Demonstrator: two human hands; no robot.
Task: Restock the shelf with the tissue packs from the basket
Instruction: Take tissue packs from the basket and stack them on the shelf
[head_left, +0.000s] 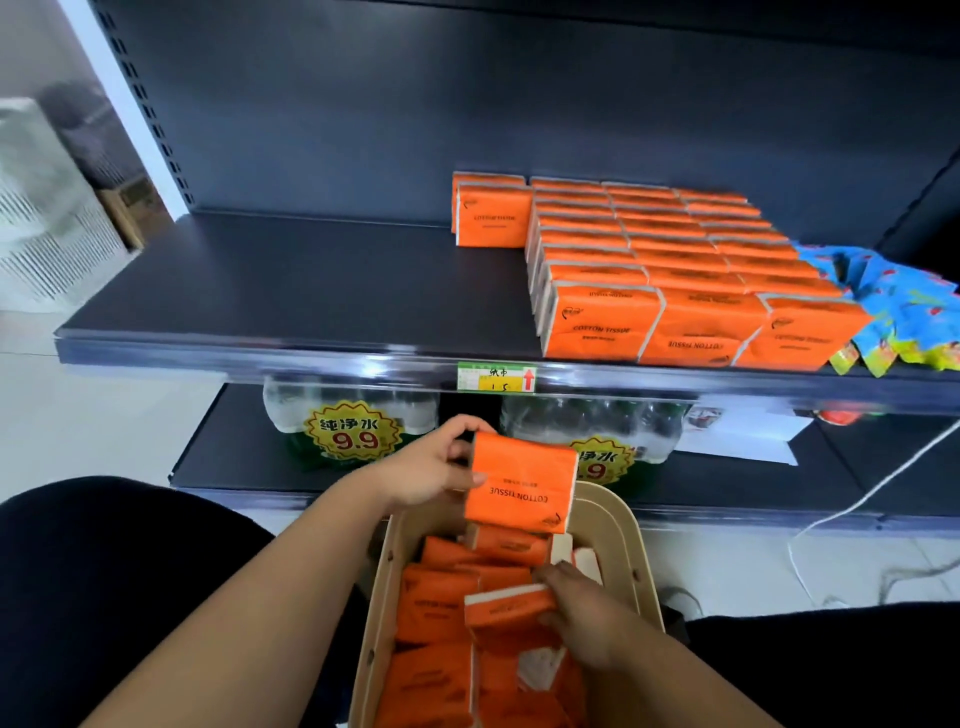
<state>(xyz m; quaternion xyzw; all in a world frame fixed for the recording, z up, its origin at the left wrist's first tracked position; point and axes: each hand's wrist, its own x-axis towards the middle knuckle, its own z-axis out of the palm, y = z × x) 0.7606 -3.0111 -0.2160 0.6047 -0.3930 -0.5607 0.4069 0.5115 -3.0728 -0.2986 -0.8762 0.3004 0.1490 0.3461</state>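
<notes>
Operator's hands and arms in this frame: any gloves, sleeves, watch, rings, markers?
None visible. The left hand and right hand are bare, without gloves, rings or markers. The left forearm and right forearm are bare to the frame edge: no sleeves, watch, bands or cables. The only clothing in view is black fabric beside them.

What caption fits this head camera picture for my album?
Left hand holds a tissue pack above the basket; right hand grips a second pack inside, before the shelf.
</notes>
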